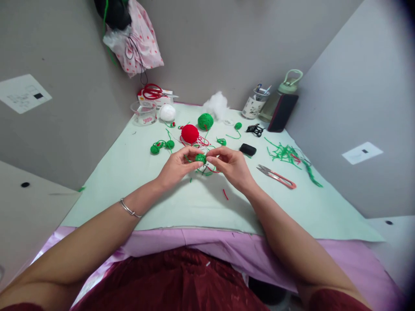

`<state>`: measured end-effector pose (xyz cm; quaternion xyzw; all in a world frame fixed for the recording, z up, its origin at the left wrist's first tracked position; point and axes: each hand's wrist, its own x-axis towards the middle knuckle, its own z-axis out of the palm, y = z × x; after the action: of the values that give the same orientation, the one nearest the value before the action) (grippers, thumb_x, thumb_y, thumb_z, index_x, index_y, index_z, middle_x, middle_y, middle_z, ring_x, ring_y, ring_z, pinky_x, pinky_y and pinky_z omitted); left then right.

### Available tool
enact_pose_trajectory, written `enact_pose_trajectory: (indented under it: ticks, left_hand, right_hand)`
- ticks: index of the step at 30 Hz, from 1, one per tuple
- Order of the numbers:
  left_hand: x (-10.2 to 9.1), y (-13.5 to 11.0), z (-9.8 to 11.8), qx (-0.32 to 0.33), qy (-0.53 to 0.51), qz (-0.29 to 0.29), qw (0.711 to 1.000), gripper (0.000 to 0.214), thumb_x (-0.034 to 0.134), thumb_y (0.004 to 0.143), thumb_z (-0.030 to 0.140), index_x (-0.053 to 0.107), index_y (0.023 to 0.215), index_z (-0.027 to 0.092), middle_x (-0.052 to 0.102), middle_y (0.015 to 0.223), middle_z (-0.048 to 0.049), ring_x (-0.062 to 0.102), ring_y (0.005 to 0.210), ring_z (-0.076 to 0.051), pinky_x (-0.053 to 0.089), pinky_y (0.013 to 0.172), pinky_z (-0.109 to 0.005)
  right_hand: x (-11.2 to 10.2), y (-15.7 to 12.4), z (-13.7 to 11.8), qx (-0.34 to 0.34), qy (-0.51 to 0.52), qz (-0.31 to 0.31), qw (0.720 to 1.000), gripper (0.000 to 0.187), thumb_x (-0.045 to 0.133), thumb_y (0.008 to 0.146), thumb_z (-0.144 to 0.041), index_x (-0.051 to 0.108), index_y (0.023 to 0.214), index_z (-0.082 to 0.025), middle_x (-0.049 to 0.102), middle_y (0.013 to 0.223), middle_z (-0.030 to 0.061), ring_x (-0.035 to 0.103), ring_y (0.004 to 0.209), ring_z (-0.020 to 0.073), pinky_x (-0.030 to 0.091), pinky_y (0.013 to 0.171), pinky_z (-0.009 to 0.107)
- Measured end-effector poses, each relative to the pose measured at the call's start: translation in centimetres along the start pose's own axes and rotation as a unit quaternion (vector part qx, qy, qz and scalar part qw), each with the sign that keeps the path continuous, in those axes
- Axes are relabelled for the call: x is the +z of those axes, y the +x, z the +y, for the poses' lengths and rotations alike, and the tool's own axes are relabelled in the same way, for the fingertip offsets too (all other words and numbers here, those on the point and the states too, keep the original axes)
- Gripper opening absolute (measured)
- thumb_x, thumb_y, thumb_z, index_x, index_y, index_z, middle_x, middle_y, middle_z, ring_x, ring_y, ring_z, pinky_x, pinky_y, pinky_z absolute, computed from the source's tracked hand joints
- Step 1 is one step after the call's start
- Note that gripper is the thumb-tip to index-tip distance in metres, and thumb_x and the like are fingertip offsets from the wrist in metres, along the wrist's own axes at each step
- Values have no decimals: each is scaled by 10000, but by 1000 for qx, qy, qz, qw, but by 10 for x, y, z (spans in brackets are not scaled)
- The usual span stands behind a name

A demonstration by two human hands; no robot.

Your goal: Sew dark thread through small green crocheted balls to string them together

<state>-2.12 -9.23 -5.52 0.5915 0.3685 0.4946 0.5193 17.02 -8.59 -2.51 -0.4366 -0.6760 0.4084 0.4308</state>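
My left hand (177, 165) and my right hand (231, 165) meet over the middle of the pale green mat (136, 172). Between their pinched fingertips sits a small green crocheted piece (200, 158), with red and green yarn strands trailing under it. Both hands are closed on it. Just beyond lie a red yarn ball (189, 133) and a green yarn ball (205, 121). Finished small green pieces (161, 146) rest to the left of the hands.
Orange-handled snips (278, 176) and green yarn scraps (287, 153) lie to the right. At the back stand a white yarn ball (167, 112), stuffing (216, 104), red scissors (154, 92), a clear tub (144, 113), a pen cup (254, 105) and a bottle (285, 93). Grey walls enclose the desk.
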Motion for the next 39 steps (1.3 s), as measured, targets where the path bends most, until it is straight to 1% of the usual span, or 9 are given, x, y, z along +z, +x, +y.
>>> enact_pose_trajectory:
  ticks: [5, 8, 10, 13, 16, 20, 29, 34, 39]
  left_hand:
    - [2, -2, 0, -45, 0, -39, 998, 319, 790, 761, 288, 703, 1048, 179, 669, 968, -36, 595, 874, -160, 454, 818, -312]
    - [2, -2, 1, -80, 14, -66, 995, 360, 770, 779, 310, 714, 1113, 186, 681, 973, -41, 590, 829, -155, 445, 773, -310]
    - [2, -2, 2, -94, 12, -84, 992, 378, 747, 800, 327, 718, 1155, 202, 690, 987, -41, 601, 836, -157, 449, 788, -317]
    - [-1, -1, 1, -108, 13, -99, 989, 382, 729, 818, 355, 728, 1172, 212, 694, 959, -36, 621, 831, -155, 465, 827, -329]
    - [-4, 0, 1, -133, 27, -118, 984, 390, 744, 807, 398, 743, 1142, 198, 674, 874, -35, 637, 757, -158, 481, 754, -324]
    - [-6, 0, 3, -142, -14, -120, 982, 387, 764, 792, 416, 758, 1124, 218, 662, 842, -38, 675, 738, -183, 506, 722, -346]
    - [-7, 1, 7, -105, -102, -78, 986, 342, 746, 845, 412, 757, 1141, 242, 688, 1085, -70, 648, 936, -191, 536, 931, -403]
    - [-7, 4, 8, -103, -130, -49, 985, 337, 808, 790, 360, 759, 1091, 216, 692, 1121, -62, 644, 993, -189, 511, 1000, -416]
    - [-6, 4, 6, -99, -135, -49, 985, 322, 830, 768, 337, 762, 1053, 204, 684, 1121, -61, 636, 996, -184, 494, 1031, -424]
  right_hand:
    - [-4, 4, -1, -18, 37, 25, 999, 144, 751, 775, -290, 693, 719, -172, 609, 677, -10, 441, 549, 79, 335, 493, 236]
    - [-18, 10, -5, 17, 156, 61, 986, 206, 769, 782, -358, 655, 783, -186, 649, 720, -8, 465, 511, 71, 304, 436, 216]
    - [-29, 12, -7, 59, 225, 36, 972, 299, 799, 762, -412, 599, 785, -190, 666, 731, -8, 473, 466, 63, 298, 397, 204]
    - [-44, 14, -9, 112, 267, -22, 957, 364, 831, 740, -434, 563, 779, -191, 623, 660, -29, 536, 477, 74, 403, 415, 196]
    - [-61, 18, -6, 65, 275, 44, 958, 336, 798, 791, -444, 548, 800, -219, 541, 613, -52, 648, 648, 117, 539, 563, 209]
    - [-77, 23, 0, -9, 206, 142, 968, 314, 700, 868, -482, 508, 792, -246, 480, 600, -41, 669, 750, 154, 577, 661, 253]
    - [-34, 0, -15, -82, -3, 45, 996, 230, 686, 890, -447, 665, 880, -218, 628, 721, 14, 579, 631, 146, 447, 569, 285]
    - [-21, -6, -10, -217, -210, 27, 953, 106, 678, 913, -278, 752, 870, -215, 586, 770, 28, 530, 687, 144, 423, 636, 290]
    - [-17, -7, -4, -252, -291, 10, 923, 147, 603, 955, -218, 731, 882, -215, 539, 743, 16, 502, 652, 130, 389, 620, 272]
